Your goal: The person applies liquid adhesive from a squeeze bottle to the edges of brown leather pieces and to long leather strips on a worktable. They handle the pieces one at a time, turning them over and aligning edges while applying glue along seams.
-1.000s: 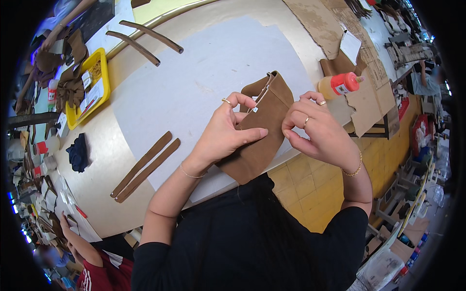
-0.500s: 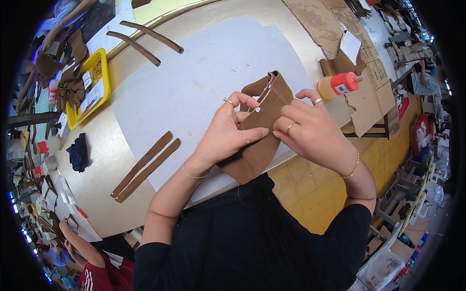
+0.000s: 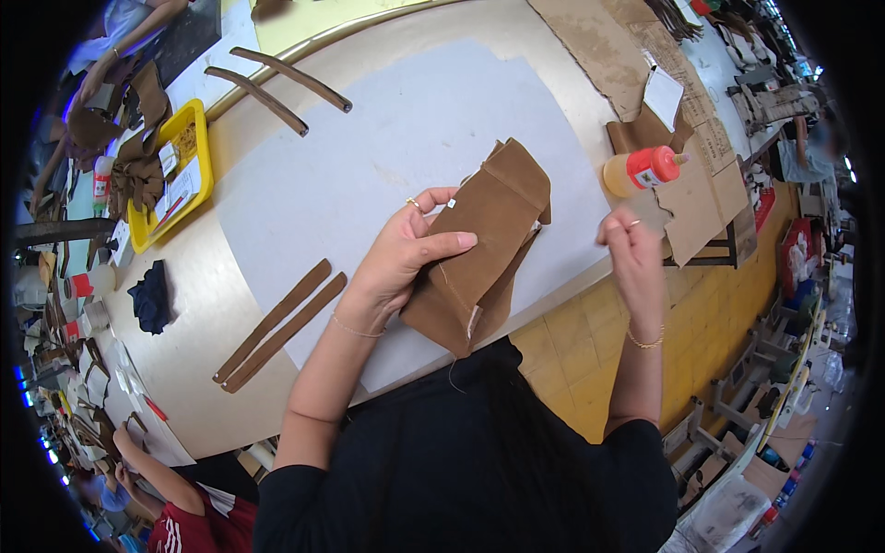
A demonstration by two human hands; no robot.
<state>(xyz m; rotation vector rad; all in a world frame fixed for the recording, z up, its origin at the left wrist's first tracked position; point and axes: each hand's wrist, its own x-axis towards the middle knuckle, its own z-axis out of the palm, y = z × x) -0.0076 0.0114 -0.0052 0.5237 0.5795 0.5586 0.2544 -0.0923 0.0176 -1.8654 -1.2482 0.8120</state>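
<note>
My left hand [image 3: 398, 249] grips a sewn brown leather piece [image 3: 493, 221], with the thumb flat on its face and the fingers behind. The piece is held tilted above the table. A pale strip shows along its open right and lower edges, a small white tag sits on its left edge, and a thread hangs from its bottom corner. My right hand [image 3: 634, 253] is apart from the leather, below a glue bottle [image 3: 641, 171] with a red top. Its fingers are curled together and partly blurred; whether they hold something small cannot be made out.
A white sheet [image 3: 304, 184] covers much of the table. Two brown straps [image 3: 281, 327] lie at the left, two more [image 3: 293, 81] at the back. A yellow tray [image 3: 205, 138], dark cloth [image 3: 150, 295] and cardboard [image 3: 687, 217] lie around. Another person [image 3: 198, 507] works at lower left.
My right hand has let go of the leather piece and moved right, its fingers now curled. The piece has turned in my left hand, so its broad face and open right edge show.
</note>
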